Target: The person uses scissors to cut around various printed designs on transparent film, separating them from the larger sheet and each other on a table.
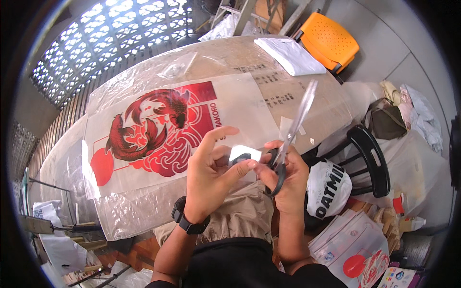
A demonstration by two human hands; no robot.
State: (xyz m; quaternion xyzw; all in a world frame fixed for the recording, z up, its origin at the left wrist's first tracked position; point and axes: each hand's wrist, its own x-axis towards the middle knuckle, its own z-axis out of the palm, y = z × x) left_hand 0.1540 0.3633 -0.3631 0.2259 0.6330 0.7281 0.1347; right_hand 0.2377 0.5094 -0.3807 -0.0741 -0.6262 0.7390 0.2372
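Note:
My right hand (pixel 287 180) is closed on a pair of scissors (pixel 302 111) with black handles. The blades point up and away over the table, and they look nearly together. A small white piece with a dark patch (pixel 249 152) is pinched between the thumb and fingers of my left hand (pixel 211 177); whether it is paper or film I cannot tell. The fingertips of my right hand come close to its edge. Beyond my left hand, a clear sheet printed with a red and black fish design (pixel 158 129) lies flat on the table.
The table (pixel 201 62) is covered in clear plastic. A folded white cloth (pixel 290 56) lies at its far right edge, near an orange chair (pixel 329 41). At my right are a black chair (pixel 370 161), a white printed bag (pixel 329 187) and stacked printed sheets (pixel 350 245).

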